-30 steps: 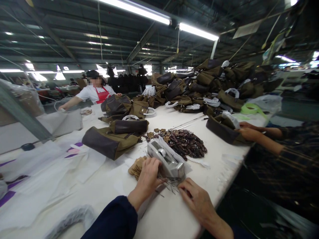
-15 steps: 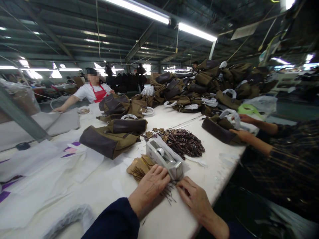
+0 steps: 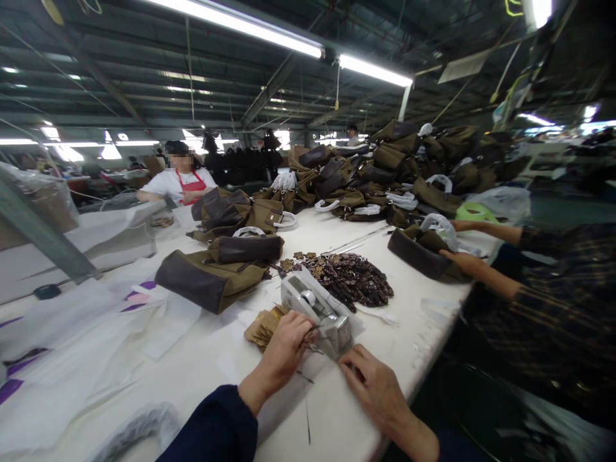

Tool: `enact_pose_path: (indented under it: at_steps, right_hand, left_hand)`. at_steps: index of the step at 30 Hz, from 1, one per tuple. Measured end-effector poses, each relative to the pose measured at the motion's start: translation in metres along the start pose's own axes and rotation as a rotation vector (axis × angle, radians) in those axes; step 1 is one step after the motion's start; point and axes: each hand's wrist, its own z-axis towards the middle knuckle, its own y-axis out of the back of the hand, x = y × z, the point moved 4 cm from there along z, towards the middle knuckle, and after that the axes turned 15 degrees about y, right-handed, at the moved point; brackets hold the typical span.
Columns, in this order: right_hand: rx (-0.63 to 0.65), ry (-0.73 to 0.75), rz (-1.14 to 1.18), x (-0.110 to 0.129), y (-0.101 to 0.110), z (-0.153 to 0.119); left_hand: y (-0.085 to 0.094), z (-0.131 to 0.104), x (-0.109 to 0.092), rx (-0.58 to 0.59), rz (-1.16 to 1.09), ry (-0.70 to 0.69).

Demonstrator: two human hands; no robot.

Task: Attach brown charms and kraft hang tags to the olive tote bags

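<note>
My left hand (image 3: pixel 289 340) is closed in a pinch on thin dark strings, beside the grey tape dispenser (image 3: pixel 315 308). Tan tags (image 3: pixel 264 326) lie fanned on the table just behind that hand, their near part hidden by it. My right hand (image 3: pixel 368 378) is closed near the front end of the dispenser, its thumb and index finger together; what they hold is too small to tell. A few dark strings lie on the white table (image 3: pixel 289 410) between the hands. Behind the dispenser is a heap of dark patterned tags (image 3: pixel 359 279).
Olive and brown bags (image 3: pixel 214 276) lie at the left, with a large pile (image 3: pixel 375 160) behind. A person (image 3: pixel 185 176) in a red apron stands across the table. At the right, another person's hands (image 3: pixel 457 260) touch a bag (image 3: pixel 418 253). White sheets (image 3: pixel 96 346) cover the left side.
My left hand has lifted slightly and turned, drawing the strings together off the table. My right hand has hardly moved. The person in the apron has drawn an arm in.
</note>
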Motion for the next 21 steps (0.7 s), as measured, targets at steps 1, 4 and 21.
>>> enact_pose_path:
  at_steps: [1,4,21]
  right_hand:
    - [0.0,-0.002,0.004,0.0,0.0,0.0]
    - [-0.003,-0.01,0.019,-0.001,0.001,0.0]
    - [-0.089,0.153,0.09,0.051,0.05,0.057]
  left_hand:
    - [0.002,-0.001,0.002,0.006,-0.059,0.024]
    - [0.001,-0.007,0.008,0.035,-0.217,0.139]
    - [0.053,-0.031,0.062,-0.204,-1.229,0.57]
